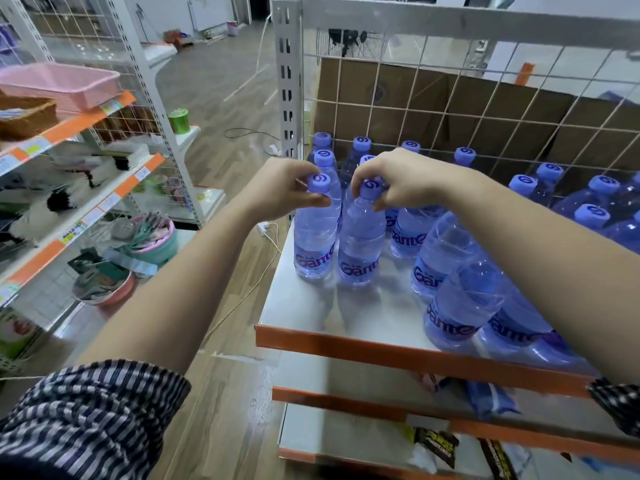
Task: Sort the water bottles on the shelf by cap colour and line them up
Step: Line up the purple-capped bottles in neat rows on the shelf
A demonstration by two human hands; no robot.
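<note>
**White shop shelf (311, 306): squaring the front row**

My left hand (277, 192) pinches the corner bottle (315, 237) by its purple cap (319, 181). My right hand (401, 174) pinches the neighbour bottle (360, 244) likewise. Both stand upright, just beside each other. Gripping high, I judge, lets me slide them into line.

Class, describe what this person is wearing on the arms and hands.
Both the left hand and right hand are bare: no gloves, rings or watch show. The left sleeve and right sleeve are dark fabric with thin white stripes, ending near the elbows, forearms uncovered.
</note>
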